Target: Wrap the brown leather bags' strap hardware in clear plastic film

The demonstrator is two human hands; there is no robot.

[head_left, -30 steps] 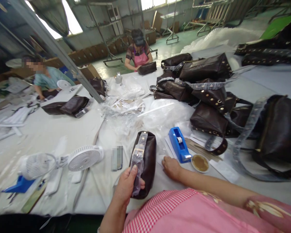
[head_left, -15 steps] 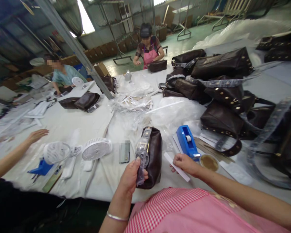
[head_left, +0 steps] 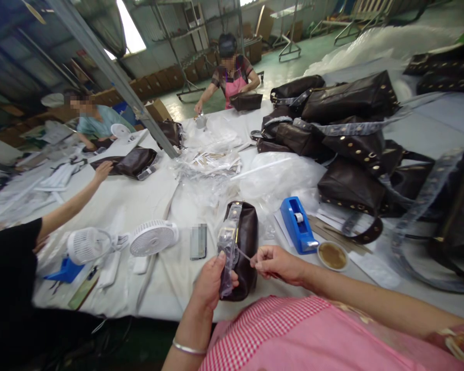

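Note:
A small dark brown leather bag (head_left: 246,242) lies on the white table (head_left: 139,196) near the front edge. My left hand (head_left: 211,281) grips its near end, thumb on the clear plastic wrap around its strap buckle (head_left: 229,242). My right hand (head_left: 276,264) is closed in a pinch on a thin white strip (head_left: 244,254) that reaches to the plastic-wrapped strap. Just right of the bag stands a blue tape dispenser (head_left: 297,224), and beside it a small round dish (head_left: 331,255) of brown stuff.
A heap of dark brown bags (head_left: 348,139) with studded straps fills the right side. Two small white fans (head_left: 152,238) and a phone (head_left: 198,241) lie to the left. A person's arm (head_left: 73,203) stretches over the table from the left. Two more people work at the far end.
My right hand picked up a white strip from beside the dispenser and brought it to the bag's wrapped strap. The person on the left has reached an arm farther across the table.

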